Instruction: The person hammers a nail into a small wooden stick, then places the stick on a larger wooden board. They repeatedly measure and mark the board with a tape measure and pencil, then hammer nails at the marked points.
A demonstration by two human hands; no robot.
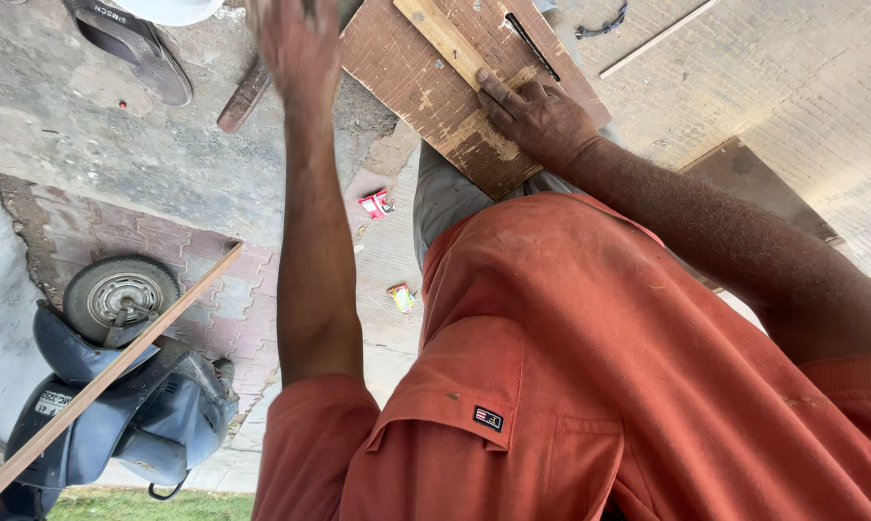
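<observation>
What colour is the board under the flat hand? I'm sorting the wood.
Reddish-brown board, with scraped pale patches; head view.

Concrete floor [117, 145], a sandal [136, 43] near its top edge, small red packets [375, 204] midway, a scooter [117, 386] at its lower left corner.

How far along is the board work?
Done: a pale wooden strip lies on the brown board. In hand: the right hand presses flat on the board; the left hand is raised and blurred, its grip unclear. Left: whether the strip is fixed can't be told.
</observation>
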